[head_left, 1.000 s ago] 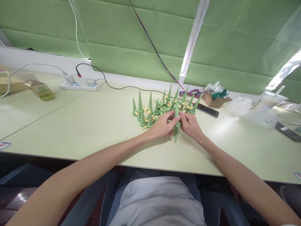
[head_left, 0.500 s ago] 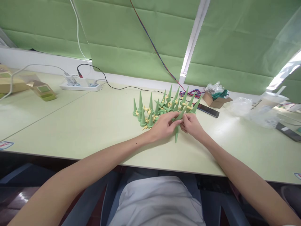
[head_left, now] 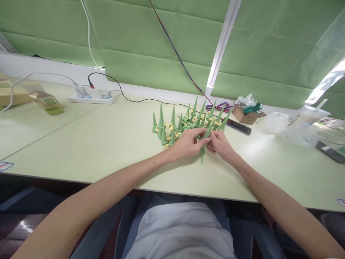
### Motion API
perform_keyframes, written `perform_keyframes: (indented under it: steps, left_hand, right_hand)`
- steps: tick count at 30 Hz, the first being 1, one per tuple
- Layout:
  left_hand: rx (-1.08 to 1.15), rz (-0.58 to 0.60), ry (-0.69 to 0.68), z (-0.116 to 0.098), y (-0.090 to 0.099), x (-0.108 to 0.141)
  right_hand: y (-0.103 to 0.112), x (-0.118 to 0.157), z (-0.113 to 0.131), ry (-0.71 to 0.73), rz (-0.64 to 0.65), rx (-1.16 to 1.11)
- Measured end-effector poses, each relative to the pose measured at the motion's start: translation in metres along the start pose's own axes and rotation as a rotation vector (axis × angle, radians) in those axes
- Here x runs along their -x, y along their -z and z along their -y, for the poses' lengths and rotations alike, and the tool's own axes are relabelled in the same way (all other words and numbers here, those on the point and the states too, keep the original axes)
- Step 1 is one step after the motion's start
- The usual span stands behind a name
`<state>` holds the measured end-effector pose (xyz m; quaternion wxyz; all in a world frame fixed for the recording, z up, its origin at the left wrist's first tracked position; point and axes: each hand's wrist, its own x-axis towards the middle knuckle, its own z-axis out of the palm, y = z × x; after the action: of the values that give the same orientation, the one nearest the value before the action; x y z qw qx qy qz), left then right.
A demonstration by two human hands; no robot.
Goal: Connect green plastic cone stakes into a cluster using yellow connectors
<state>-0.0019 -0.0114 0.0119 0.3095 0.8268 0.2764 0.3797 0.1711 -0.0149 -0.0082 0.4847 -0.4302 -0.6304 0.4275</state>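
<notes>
Between thumb and fingers, my left hand (head_left: 190,144) pinches a green plastic spike (head_left: 208,130), its tip pointing up and right. My right hand (head_left: 219,142) is closed against the base side of that spike; whatever its fingertips hold is hidden. Below the hands another green spike (head_left: 202,156) points toward me, its upper part covered by the fingers. Behind and left of my hands stand several green cone spikes (head_left: 161,118) with small yellow valve-like pieces (head_left: 170,126) at their bases. More spikes lie on their sides among the upright ones.
A phone (head_left: 238,126) lies right of the spikes, with a small cardboard box (head_left: 248,115) of plastic wrap behind it. Farther right are a drink cup (head_left: 307,115) and a dark device (head_left: 331,151). A power strip (head_left: 93,98) with cables sits back left on the table (head_left: 88,144).
The spike in my left hand has tilted slightly more upright. Both hands otherwise stay in nearly the same place.
</notes>
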Motion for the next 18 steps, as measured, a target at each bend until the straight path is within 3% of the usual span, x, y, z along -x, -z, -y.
perform_keyframes:
  steps: [15, 18]
  left_hand:
    - [0.231, -0.011, 0.056, -0.007, 0.000, -0.002]
    - [0.360, 0.033, 0.140, -0.007, 0.001, -0.002]
  right_hand:
    - [-0.006, 0.004, 0.011, 0.009, -0.018, -0.083]
    - [-0.007, 0.005, 0.012, 0.011, -0.038, -0.085]
